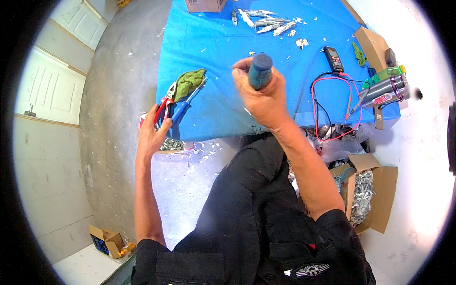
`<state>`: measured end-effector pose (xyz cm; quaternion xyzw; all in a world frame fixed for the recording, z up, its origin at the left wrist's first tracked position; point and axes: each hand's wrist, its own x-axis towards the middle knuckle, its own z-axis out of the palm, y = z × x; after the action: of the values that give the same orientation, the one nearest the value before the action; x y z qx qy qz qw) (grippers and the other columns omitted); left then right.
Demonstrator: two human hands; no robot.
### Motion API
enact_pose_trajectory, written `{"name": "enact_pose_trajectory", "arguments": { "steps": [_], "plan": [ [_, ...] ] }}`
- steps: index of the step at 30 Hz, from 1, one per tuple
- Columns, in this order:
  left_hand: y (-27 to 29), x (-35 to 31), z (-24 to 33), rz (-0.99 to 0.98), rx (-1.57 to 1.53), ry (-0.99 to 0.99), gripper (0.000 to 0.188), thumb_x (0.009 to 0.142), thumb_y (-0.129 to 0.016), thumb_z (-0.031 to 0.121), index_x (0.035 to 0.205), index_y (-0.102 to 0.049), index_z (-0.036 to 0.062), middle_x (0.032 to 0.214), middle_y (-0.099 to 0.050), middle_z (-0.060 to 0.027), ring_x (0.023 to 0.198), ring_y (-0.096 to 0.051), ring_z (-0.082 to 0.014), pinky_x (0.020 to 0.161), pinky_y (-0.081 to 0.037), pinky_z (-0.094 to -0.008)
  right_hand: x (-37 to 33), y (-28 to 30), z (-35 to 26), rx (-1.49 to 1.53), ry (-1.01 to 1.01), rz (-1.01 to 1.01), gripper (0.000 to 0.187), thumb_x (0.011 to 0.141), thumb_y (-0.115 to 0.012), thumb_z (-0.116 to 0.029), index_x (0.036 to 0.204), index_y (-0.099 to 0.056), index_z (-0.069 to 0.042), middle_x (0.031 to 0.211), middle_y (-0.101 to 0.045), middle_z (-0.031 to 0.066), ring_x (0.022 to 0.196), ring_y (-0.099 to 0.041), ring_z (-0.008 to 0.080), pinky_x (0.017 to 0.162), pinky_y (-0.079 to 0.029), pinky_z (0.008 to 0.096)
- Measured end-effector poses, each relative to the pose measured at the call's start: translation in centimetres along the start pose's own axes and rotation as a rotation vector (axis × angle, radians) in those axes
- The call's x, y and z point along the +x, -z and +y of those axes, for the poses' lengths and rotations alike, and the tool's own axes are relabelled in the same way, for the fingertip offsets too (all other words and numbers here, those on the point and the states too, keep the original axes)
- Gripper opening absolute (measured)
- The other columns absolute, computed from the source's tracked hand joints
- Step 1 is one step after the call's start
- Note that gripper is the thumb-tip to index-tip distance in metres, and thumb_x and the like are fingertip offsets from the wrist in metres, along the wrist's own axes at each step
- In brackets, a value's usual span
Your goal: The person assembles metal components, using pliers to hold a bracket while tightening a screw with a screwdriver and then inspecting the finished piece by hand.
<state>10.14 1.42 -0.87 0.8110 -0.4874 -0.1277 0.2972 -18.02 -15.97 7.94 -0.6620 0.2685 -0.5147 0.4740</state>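
Observation:
My right hand is wrapped round a thick dark-blue handle in front of me, above the near part of the table. Its butt end faces up; the rest of the tool is hidden under the fist. At the table's left front corner my left hand has thumb and fingers closed on the red handles of a pair of pliers, their metal jaws pointing away from me. Just right of it lies a blue-handled tool with a thin metal shaft. A green cloth lies crumpled beside the jaws.
A blue-covered table bears several white-and-grey stick-like parts and scraps. At right are a meter with red and black leads and a metal flask. Below stand a box of small metal pieces and a carton of silvery parts.

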Motion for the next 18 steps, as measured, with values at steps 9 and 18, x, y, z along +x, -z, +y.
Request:
{"name": "enact_pose_trajectory", "arguments": {
  "steps": [9,18],
  "plan": [
    [2.1,2.0,0.8,-0.187,0.049,0.019,0.068,0.088,-0.072,0.029,0.142,-0.055,-0.0089,0.118,-0.071,-0.0314,0.108,-0.072,-0.0381,0.095,-0.054,-0.0432,-0.1,-0.3,-0.2,-0.040,-0.024,-0.021,0.008,0.096,-0.074,-0.009,0.096,-0.070,-0.002,0.081,-0.065,-0.0019,0.074,-0.056,0.0061,0.067,-0.048,0.0264],
    [3.6,2.9,2.3,-0.302,0.258,-0.047,0.073,0.077,-0.070,0.011,0.147,-0.053,-0.0006,0.136,-0.065,-0.0267,0.124,-0.064,-0.0408,0.106,-0.050,-0.0443,0.4,-0.3,0.2,0.008,-0.028,-0.024,0.007,0.096,-0.074,-0.009,0.095,-0.072,-0.002,0.079,-0.063,-0.0049,0.073,-0.055,0.0034,0.064,-0.046,0.0242]
  ]
}}
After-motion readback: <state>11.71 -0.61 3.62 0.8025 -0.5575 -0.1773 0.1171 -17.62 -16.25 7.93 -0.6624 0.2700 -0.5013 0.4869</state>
